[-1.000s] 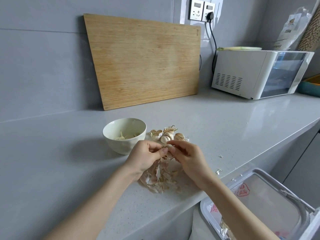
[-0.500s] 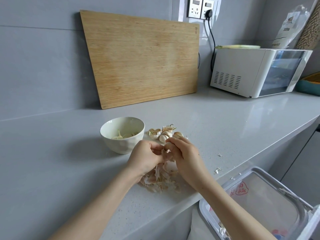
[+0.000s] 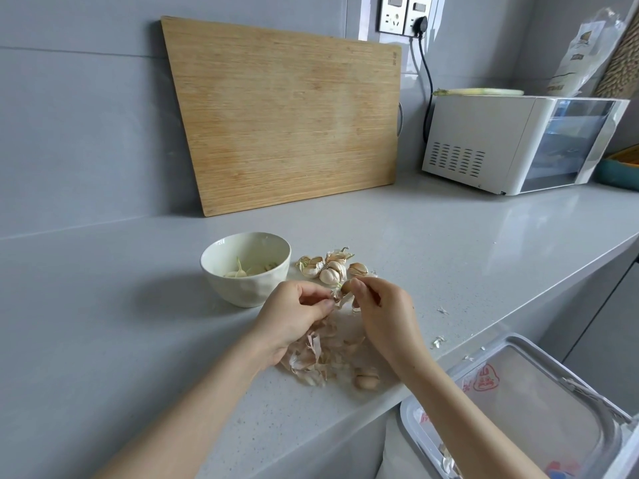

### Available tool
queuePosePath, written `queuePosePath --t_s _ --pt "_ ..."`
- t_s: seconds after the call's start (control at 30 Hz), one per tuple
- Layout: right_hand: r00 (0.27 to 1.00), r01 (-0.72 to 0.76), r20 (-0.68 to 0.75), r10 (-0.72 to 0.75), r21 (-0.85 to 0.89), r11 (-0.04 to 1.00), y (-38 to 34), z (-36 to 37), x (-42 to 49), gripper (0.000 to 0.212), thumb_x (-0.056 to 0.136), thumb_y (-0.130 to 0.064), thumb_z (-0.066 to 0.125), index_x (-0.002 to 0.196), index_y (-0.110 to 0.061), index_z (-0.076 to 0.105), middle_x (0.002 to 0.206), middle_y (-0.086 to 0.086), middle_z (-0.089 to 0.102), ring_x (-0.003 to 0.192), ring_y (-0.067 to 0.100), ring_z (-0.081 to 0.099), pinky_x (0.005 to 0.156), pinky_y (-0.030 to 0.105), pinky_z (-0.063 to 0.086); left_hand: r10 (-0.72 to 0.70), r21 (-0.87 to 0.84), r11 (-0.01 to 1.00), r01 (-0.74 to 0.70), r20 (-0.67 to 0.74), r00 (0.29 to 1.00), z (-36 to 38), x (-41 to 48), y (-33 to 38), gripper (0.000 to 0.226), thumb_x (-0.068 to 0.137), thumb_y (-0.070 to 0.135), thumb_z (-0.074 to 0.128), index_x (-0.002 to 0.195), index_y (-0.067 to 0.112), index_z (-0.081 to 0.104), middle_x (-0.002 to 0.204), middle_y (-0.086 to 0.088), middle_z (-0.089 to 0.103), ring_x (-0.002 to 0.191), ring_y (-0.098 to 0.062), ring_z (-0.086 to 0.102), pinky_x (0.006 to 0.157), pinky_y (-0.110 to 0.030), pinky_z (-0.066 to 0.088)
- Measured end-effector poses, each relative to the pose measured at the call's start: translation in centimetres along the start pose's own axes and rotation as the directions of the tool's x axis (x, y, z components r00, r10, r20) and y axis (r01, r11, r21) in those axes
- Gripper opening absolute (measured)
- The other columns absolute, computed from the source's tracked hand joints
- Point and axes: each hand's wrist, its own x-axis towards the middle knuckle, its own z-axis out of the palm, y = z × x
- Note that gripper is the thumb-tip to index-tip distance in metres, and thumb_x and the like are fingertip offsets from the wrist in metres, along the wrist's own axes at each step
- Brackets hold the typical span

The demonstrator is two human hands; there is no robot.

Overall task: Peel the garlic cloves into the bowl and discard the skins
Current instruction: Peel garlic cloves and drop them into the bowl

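R hand (image 3: 383,312) pinches a clove (image 3: 345,286), L hand (image 3: 294,316) pinches its loose skin (image 3: 340,299) to strip it, both above the skin pile (image 3: 311,357) prob. so scraps collect, bowl (image 3: 242,292) just left.

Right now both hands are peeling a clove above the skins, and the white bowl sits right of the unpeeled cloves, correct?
No: the head view shows the white bowl left of the unpeeled cloves. The left hand and right hand do peel a clove above the skins.
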Motion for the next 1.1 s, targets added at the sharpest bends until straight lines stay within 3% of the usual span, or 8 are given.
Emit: queuePosePath --t_s 0.07,0.2,0.33,0.43,0.53,0.67,0.77,1.1 --pt "1.000 -0.017 0.004 0.017 -0.003 1.000 0.1 0.0 0.0 0.029 0.096 -0.024 0.051 0.084 -0.004 0.067 0.070 0.013 0.063 0.050 0.006 0.039 0.051 0.018 0.031 0.010 0.012 1.000 -0.010 0.004 1.000 0.0 0.0 0.0 0.012 0.088 0.002 0.060 0.095 0.005 0.069 0.068 0.001 0.060 0.046 0.005 0.048 0.047 -0.009 0.038" --pt "0.999 -0.037 0.019 0.037 -0.007 0.999 0.2 0.2 0.3 0.028 0.096 -0.027 0.051 0.081 -0.011 0.067 0.065 -0.001 0.061 0.051 0.003 0.045 0.051 0.014 0.035 0.025 0.024 0.999 -0.026 0.009 1.000 0.0 0.0 0.2 0.006 0.086 0.019 0.066 0.082 0.019 0.070 0.067 0.006 0.062 0.050 0.001 0.049 0.052 -0.015 0.041" --pt "0.998 0.012 0.057 -0.010 -0.034 0.999 0.0 0.5 0.3 0.031 0.096 -0.026 0.050 0.077 -0.006 0.064 0.065 0.005 0.060 0.054 0.011 0.045 0.051 0.018 0.033 0.141 0.266 0.955 -0.129 -0.025 0.990 0.2 0.0 -0.2 0.030 0.086 0.040 0.062 0.074 0.013 0.069 0.058 0.003 0.055 0.054 -0.008 0.046 0.055 -0.020 0.036" --pt "0.994 0.049 0.098 -0.045 -0.033 0.998 -0.3 0.5 0.3 0.033 0.097 -0.024 0.049 0.067 -0.011 0.058 0.057 -0.006 0.051 0.050 0.004 0.043 0.051 0.016 0.034 0.210 0.428 0.890 -0.158 -0.076 0.975 0.3 0.2 -0.5 0.035 0.093 0.033 0.054 0.076 0.004 0.066 0.060 -0.004 0.056 0.056 -0.012 0.044 0.053 -0.024 0.032" --pt "0.989 0.083 0.128 -0.077 -0.041 0.996 -0.5 0.5 0.1 0.037 0.097 -0.018 0.049 0.061 -0.020 0.052 0.051 -0.008 0.044 0.050 0.002 0.043 0.050 0.014 0.033 0.237 0.484 0.858 -0.171 -0.078 0.968 0.6 0.3 -0.8 0.029 0.094 0.022 0.050 0.082 0.002 0.067 0.071 -0.017 0.064 0.062 -0.018 0.048 0.058 -0.032 0.034" --pt "0.983 0.120 0.146 -0.111 -0.052 0.991 -0.6 0.5 0.0 0.032 0.096 -0.017 0.051 0.069 -0.003 0.059 0.057 0.008 0.049 0.052 0.007 0.037 0.050 0.016 0.031 0.254 0.478 0.859 -0.183 -0.087 0.963 0.5 0.3 -1.1 0.026 0.094 0.016 0.051 0.078 0.004 0.067 0.070 -0.014 0.064 0.062 -0.021 0.049 0.054 -0.027 0.033" --pt "0.982 0.130 0.147 -0.121 -0.054 0.990 -0.6 0.6 0.0 0.033 0.096 -0.019 0.050 0.073 0.001 0.060 0.061 0.018 0.052 0.052 0.010 0.034 0.051 0.020 0.029 0.249 0.454 0.872 -0.185 -0.085 0.965 0.5 0.2 -1.1 0.026 0.094 0.016 0.050 0.078 0.004 0.067 0.071 -0.016 0.065 0.058 -0.024 0.051 0.054 -0.031 0.035" --pt "0.982 0.122 0.152 -0.112 -0.062 0.991 -0.1 0.6 0.0 0.035 0.097 -0.021 0.048 0.077 0.004 0.062 0.069 0.021 0.059 0.053 0.009 0.036 0.050 0.020 0.029 0.248 0.449 0.874 -0.187 -0.082 0.965 0.5 0.3 -1.2 0.027 0.095 0.017 0.050 0.080 0.002 0.067 0.073 -0.016 0.066 0.067 -0.024 0.054 0.062 -0.036 0.042"
